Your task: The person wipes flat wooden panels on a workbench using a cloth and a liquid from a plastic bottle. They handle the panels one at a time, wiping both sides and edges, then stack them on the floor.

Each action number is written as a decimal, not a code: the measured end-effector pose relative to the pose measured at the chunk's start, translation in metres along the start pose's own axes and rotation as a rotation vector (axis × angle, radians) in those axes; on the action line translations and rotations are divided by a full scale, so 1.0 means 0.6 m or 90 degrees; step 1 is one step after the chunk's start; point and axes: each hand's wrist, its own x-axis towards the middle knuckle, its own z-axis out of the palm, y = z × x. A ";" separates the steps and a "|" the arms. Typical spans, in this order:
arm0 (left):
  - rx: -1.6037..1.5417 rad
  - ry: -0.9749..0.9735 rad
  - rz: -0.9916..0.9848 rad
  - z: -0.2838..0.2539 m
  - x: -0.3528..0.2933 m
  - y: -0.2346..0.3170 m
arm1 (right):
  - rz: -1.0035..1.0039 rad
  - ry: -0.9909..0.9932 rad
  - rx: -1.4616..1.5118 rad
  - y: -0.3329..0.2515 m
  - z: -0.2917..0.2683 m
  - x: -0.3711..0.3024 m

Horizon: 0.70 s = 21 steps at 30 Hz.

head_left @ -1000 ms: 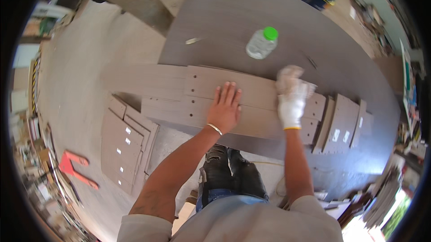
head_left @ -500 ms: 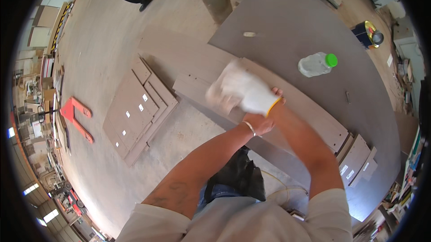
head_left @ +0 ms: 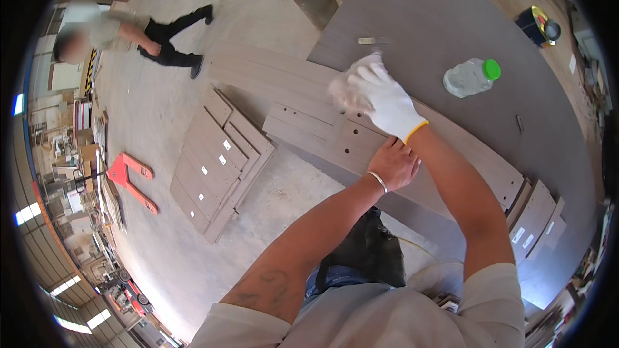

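My right hand (head_left: 388, 93) wears a white knit glove with a yellow cuff edge (head_left: 417, 131), above drilled brown panels. Some gloved fingertips show clearly, but a pale, smeared patch (head_left: 350, 93) lies beside them. Whether that patch is moving fingers or something loose cannot be told. Bare, with a bangle (head_left: 378, 181) at its wrist, my left hand (head_left: 394, 163) curls its fingers just below the glove's cuff; what they hold, if anything, is hidden. Under both hands lies a long brown panel (head_left: 309, 129) with dark holes, beside another panel (head_left: 271, 70).
A dark tabletop (head_left: 425, 19) carries a clear bottle with a green cap (head_left: 467, 78), a small pale-handled item (head_left: 367, 41) and a small metal piece (head_left: 520, 123). Labelled panels (head_left: 535, 228) lie at right; more panels (head_left: 222, 161) stack at left, near a red pallet jack (head_left: 122, 177). Another person (head_left: 171, 41) walks at far left.
My left hand has slid off the glove's cuff to just below it, and the smeared patch has shrunk. The other person has come further into view. The whole view has shifted.
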 end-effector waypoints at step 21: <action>0.197 0.579 0.165 0.062 0.022 -0.021 | 0.260 0.112 0.146 0.041 -0.055 -0.224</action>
